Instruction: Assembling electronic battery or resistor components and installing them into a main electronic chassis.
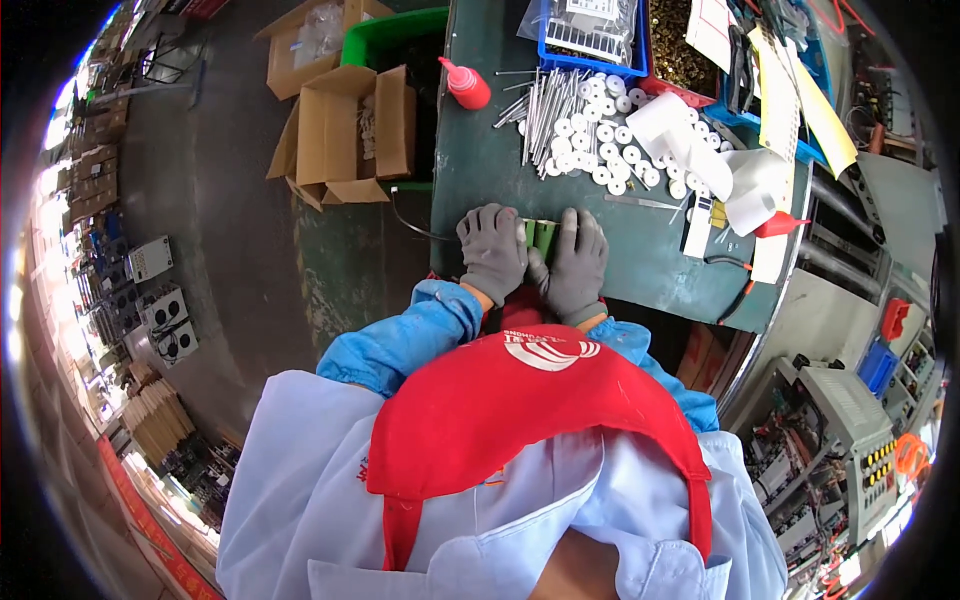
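The green counter [655, 265] bears a red bottle [468, 88] near its left edge, metal rods [546, 112], white discs [608, 151], and a black-and-red tool [743, 293] by its near right corner.

A single wide fisheye view is given from a camera worn on a person's head, aimed steeply downward. The lower half is filled, at close range, by a red cloth apron [530, 410] and a pale-blue cloth shirt [300, 480], viewed from above. A left hand in a grey glove [492, 250] and a right hand in a grey glove [577, 260] are framed near the centre, farther off, at the near edge of a dark-green flat worktable [640, 250]. A dark-grey floor [250, 250] is taken in at left. Straight edges are bent toward the rim.
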The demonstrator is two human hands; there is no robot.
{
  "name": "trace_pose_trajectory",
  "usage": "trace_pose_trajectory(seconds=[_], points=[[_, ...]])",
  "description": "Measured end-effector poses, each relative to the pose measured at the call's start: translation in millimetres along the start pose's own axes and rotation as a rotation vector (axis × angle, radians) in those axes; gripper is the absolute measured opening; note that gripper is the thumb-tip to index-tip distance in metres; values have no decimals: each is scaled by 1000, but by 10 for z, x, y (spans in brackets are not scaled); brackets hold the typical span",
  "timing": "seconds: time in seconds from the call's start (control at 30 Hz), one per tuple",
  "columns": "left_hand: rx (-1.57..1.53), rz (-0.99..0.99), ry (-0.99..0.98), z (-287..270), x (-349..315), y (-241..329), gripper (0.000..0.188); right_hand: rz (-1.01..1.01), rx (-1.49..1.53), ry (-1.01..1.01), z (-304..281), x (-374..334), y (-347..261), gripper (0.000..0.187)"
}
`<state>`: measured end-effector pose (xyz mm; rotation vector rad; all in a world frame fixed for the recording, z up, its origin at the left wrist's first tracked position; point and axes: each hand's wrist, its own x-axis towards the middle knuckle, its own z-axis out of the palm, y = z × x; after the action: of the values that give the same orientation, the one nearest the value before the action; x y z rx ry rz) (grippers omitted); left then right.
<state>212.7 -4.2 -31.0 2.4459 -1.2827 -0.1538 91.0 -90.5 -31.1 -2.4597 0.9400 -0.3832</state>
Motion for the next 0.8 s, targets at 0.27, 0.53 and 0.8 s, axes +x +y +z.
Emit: trace_pose_trajectory(seconds=[0.27,0.53,0.8], points=[[-50,-107,-51,-68,60,-92,27,110,279,-61,-221,263,125,69],[-335,-231,-23,-268,1066,-92,27,86,-74,-115,-207,1182,326,31],[-181,-417,-188,94,1623,-103,38,301,32,17,-71,992,500,24]])
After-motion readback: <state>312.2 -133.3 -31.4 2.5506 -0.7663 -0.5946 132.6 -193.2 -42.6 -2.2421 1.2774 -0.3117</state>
